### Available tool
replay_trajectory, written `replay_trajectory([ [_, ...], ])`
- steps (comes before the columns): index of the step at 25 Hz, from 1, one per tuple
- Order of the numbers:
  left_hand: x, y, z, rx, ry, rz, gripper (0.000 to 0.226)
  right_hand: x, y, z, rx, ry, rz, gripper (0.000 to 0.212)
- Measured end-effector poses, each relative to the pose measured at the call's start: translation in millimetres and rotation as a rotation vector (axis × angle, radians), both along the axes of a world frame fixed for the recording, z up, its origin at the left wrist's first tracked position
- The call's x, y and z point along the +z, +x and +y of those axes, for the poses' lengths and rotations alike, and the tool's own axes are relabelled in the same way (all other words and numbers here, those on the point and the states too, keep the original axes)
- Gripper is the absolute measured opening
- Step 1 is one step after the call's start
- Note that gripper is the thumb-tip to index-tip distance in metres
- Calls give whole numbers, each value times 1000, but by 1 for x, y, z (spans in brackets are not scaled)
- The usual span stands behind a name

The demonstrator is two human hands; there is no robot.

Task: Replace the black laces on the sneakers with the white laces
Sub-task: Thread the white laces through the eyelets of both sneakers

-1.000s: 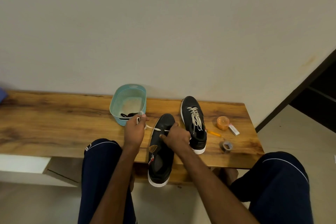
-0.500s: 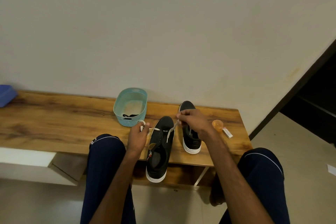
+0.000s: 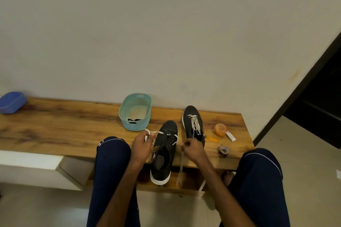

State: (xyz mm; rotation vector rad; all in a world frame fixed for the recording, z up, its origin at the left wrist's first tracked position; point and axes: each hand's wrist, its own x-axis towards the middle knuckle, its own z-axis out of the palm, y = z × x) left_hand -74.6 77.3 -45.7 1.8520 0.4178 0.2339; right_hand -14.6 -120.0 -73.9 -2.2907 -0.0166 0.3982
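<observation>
Head cam: L hand, R hand on white lace, near sneaker.

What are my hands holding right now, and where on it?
Both grip the white lace: the left hand its looped end left of the sneaker, the right hand the opposite strand.

head view: on the person's head, facing forward and down;
range: bench near; wall far

Black sneakers, white laces, teal woven-pattern basket.
</observation>
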Motion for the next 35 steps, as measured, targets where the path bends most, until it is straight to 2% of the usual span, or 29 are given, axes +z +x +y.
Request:
replay_trajectory([
  [2, -3, 1, 1, 22, -3, 7, 23, -30, -6, 8, -61, -2, 38, 23],
  [4, -3, 2, 0, 35, -35, 24, 22, -45, -5, 18, -140, 147, 150, 25],
  [6, -4, 3, -2, 37, -67, 34, 21, -51, 1, 26, -220, 230, 197, 16],
  [9, -6, 6, -3, 45, -83, 38, 21, -57, 6, 28, -264, 161, 86, 12],
  [14, -9, 9, -6, 56, -53, 49, 23, -60, -1, 32, -205, 144, -110, 38],
  [18, -15, 20, -9, 38, -30, 80, 36, -54, 6, 34, -214, 92, -131, 15],
  [21, -27, 44, -9, 44, 106, 135, 41, -41, 12, 30, -245, 77, -146, 20],
  [25, -34, 69, -15, 59, 279, 187, 17, -37, 26, 33, -176, -74, -102, 41],
  [27, -39, 72, -17, 14, 413, 214, 12, -40, 32, 39, -141, -154, -81, 39],
  [30, -57, 80, -13, -114, 600, 286, 26, -41, 43, 48, -122, -296, -81, 29],
  [35, -69, 89, -14, -149, 720, 264, 39, -37, 51, 55, -138, -382, -60, 19],
])
